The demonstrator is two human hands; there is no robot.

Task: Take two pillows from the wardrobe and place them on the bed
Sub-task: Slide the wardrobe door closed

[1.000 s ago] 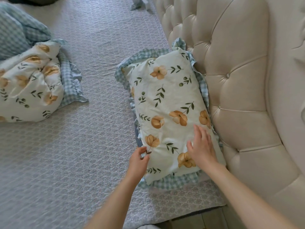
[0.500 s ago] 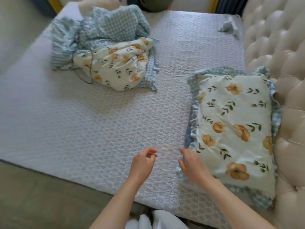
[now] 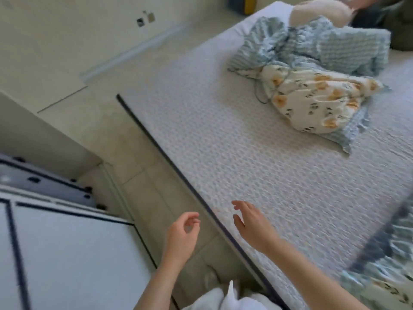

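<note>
Both hands (image 3: 223,229) have left the pillow (image 3: 388,271), empty.

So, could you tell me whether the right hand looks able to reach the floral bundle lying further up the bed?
Probably not from here: the right hand hovers empty at the bed's near edge, and the floral bundle lies well across bare mattress. Nothing blocks the way.
</note>
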